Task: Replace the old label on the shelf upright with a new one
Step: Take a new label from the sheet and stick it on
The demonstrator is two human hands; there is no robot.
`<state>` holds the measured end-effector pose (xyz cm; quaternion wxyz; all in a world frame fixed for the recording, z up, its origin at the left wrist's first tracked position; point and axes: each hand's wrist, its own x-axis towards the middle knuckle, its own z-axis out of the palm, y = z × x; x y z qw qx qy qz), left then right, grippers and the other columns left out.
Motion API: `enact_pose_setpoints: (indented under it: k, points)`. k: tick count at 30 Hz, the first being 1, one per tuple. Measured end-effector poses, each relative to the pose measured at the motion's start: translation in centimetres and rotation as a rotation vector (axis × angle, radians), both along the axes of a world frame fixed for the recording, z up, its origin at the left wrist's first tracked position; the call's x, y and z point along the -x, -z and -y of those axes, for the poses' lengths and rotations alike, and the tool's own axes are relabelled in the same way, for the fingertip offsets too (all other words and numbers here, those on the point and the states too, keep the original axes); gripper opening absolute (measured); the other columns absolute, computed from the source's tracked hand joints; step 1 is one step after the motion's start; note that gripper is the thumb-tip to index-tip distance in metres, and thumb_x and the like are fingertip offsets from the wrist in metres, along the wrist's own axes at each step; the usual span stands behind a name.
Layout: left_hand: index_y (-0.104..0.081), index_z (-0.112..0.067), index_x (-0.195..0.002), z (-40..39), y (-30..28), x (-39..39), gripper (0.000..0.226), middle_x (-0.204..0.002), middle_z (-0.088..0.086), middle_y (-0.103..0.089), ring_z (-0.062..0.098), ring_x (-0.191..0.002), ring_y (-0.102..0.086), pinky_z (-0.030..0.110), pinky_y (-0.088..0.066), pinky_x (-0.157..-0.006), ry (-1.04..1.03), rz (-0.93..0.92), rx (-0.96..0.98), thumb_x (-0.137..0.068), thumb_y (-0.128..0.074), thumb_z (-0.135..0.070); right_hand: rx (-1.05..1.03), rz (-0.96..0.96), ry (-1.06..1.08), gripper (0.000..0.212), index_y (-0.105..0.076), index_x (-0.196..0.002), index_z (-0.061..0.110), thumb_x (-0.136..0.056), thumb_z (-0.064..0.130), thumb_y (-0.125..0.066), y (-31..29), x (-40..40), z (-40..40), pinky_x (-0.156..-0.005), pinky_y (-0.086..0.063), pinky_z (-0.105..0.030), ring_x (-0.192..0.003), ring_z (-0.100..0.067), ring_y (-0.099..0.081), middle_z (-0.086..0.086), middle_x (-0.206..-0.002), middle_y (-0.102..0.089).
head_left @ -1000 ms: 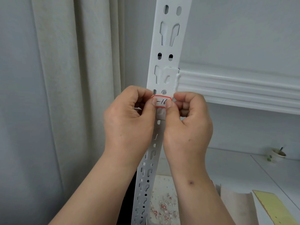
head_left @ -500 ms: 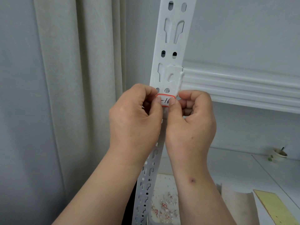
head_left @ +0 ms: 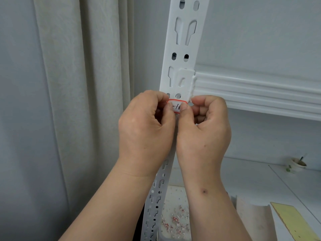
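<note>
Two hands, left hand [head_left: 145,126] and right hand [head_left: 203,129], pinching red-bordered label [head_left: 176,106] against shelf upright [head_left: 182,49]. Application step judged underway; firm smoothing flat next.

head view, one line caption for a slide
Both thumbs press a red-edged label onto the white upright.

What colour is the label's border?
Red, around a white label with black handwriting; head view.

Curtain [head_left: 73,101] crowds the upright [head_left: 184,49] on the left; shelf beam [head_left: 260,94] blocks the right; open wall space above that beam.
</note>
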<state>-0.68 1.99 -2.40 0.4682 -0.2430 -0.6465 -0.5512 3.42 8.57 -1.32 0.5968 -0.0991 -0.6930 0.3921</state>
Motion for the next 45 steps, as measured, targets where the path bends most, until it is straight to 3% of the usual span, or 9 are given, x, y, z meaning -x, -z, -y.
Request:
enact_pose_setpoints:
  k: [10,17,23,27,30,34,37,41,45]
  points:
    - [-0.064,-0.014,-0.094,-0.2,-0.1,-0.1,0.014,-0.079,-0.007,-0.063,0.015,-0.065,-0.060,0.035,-0.053,-0.062,0.016,-0.006,0.013,-0.083,-0.073,-0.010,0.039,0.000,-0.018,0.022,-0.049,-0.085,0.035,-0.084,0.027,-0.070,0.2,-0.1,-0.3,-0.061,-0.045,-0.021,-0.064,-0.011,-0.056,0.008,-0.073,-0.058]
    - [-0.058,-0.021,-0.102,0.4,0.0,0.1,0.029,-0.090,-0.017,-0.045,0.009,-0.071,-0.050,0.019,-0.046,-0.066,0.021,0.058,-0.007,-0.081,-0.077,-0.017,0.158,-0.003,-0.102,0.023,-0.050,-0.074,0.029,-0.084,0.028,-0.071,0.5,-0.2,-0.4,-0.057,-0.039,-0.009,-0.060,-0.004,-0.053,0.010,-0.067,-0.056]
    - [-0.050,-0.035,-0.111,0.9,-0.4,0.3,0.044,-0.103,-0.016,-0.052,-0.001,-0.089,-0.050,0.010,-0.042,-0.074,0.339,0.391,-0.172,-0.081,-0.080,-0.024,0.257,-0.007,-0.230,0.018,-0.056,-0.075,0.020,-0.091,0.027,-0.063,0.9,-0.3,-0.4,-0.057,-0.042,-0.011,-0.058,-0.002,-0.054,0.011,-0.064,-0.058]
    - [-0.050,-0.042,-0.108,0.7,-0.4,0.6,0.043,-0.105,-0.017,-0.059,0.003,-0.103,-0.058,0.018,-0.048,-0.085,0.553,0.493,-0.263,-0.072,-0.074,-0.036,0.291,0.016,-0.234,0.022,-0.056,-0.074,0.023,-0.087,0.038,-0.065,0.5,0.0,-0.3,-0.058,-0.042,-0.012,-0.058,-0.003,-0.054,0.011,-0.064,-0.059]
    - [-0.054,-0.034,-0.112,0.3,-0.4,1.0,0.042,-0.111,-0.005,-0.067,0.015,-0.110,-0.065,0.030,-0.053,-0.093,0.630,0.530,-0.290,-0.074,-0.073,-0.033,0.286,0.053,-0.210,0.026,-0.056,-0.073,0.023,-0.086,0.044,-0.064,0.4,0.3,-0.5,-0.057,-0.041,-0.011,-0.060,-0.002,-0.053,0.011,-0.065,-0.058]
    - [-0.057,-0.020,-0.116,0.1,-0.7,1.1,0.033,-0.111,0.004,-0.071,0.020,-0.105,-0.069,0.025,-0.055,-0.085,0.686,0.545,-0.324,-0.088,-0.072,-0.014,0.257,0.075,-0.180,0.025,-0.054,-0.073,0.025,-0.089,0.043,-0.061,0.4,0.4,-0.4,-0.059,-0.040,-0.011,-0.065,-0.005,-0.054,0.008,-0.072,-0.060]
    - [-0.056,-0.019,-0.119,0.4,-0.5,1.1,0.036,-0.111,0.005,-0.072,0.020,-0.105,-0.070,0.023,-0.055,-0.084,0.718,0.556,-0.319,-0.088,-0.073,-0.014,0.279,0.057,-0.198,0.020,-0.057,-0.080,0.026,-0.089,0.043,-0.060,0.8,0.5,-0.2,-0.062,-0.041,-0.010,-0.071,-0.005,-0.057,0.007,-0.082,-0.064]
    - [-0.055,-0.015,-0.124,0.9,-0.2,1.0,0.038,-0.107,0.001,-0.075,0.013,-0.097,-0.072,0.016,-0.054,-0.076,0.786,0.580,-0.267,-0.090,-0.071,-0.013,0.295,0.091,-0.278,0.022,-0.062,-0.107,0.027,-0.092,0.042,-0.057,1.9,0.6,0.0,-0.074,-0.046,-0.015,-0.090,-0.003,-0.062,0.009,-0.106,-0.067]
    - [-0.059,-0.020,-0.117,0.8,0.2,1.3,0.028,-0.105,-0.003,-0.076,0.012,-0.098,-0.071,0.019,-0.053,-0.081,0.753,0.544,-0.201,-0.092,-0.067,-0.012,0.284,0.089,-0.307,0.019,-0.061,-0.110,0.028,-0.093,0.035,-0.057,2.1,0.7,0.3,-0.073,-0.043,-0.007,-0.093,0.003,-0.061,0.015,-0.104,-0.067]
